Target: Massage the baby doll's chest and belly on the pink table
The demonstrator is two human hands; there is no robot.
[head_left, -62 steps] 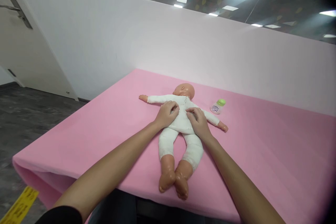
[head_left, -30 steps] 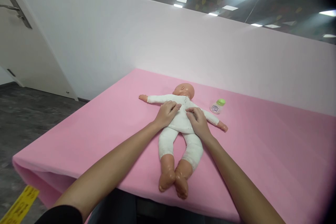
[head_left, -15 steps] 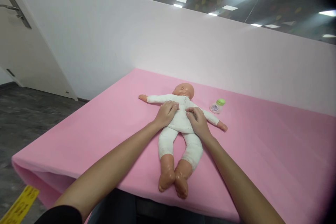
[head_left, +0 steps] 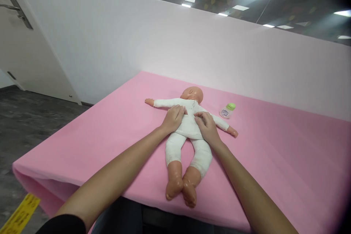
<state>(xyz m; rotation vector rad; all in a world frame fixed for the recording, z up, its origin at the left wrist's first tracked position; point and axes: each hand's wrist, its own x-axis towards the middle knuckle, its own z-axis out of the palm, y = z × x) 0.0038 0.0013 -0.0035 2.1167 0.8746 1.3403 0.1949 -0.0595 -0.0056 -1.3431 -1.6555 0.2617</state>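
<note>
A baby doll (head_left: 189,124) with a white cloth body lies on its back on the pink-covered table, its head at the far end and its face turned to the left. Both of its arms are stretched out and its bare feet point towards me. My left hand (head_left: 174,119) is curled round the left side of the doll's trunk, fingers bent over the chest. On the other side my right hand (head_left: 206,124) holds the trunk the same way, with its fingertips on the chest. What lies under my palms is hidden.
A small clear bottle with a green cap (head_left: 227,110) stands on the pink cloth (head_left: 109,124), right of the doll. Behind the table runs a white partition (head_left: 192,47). A door (head_left: 30,40) is at the left, and yellow tape (head_left: 22,214) shows at lower left.
</note>
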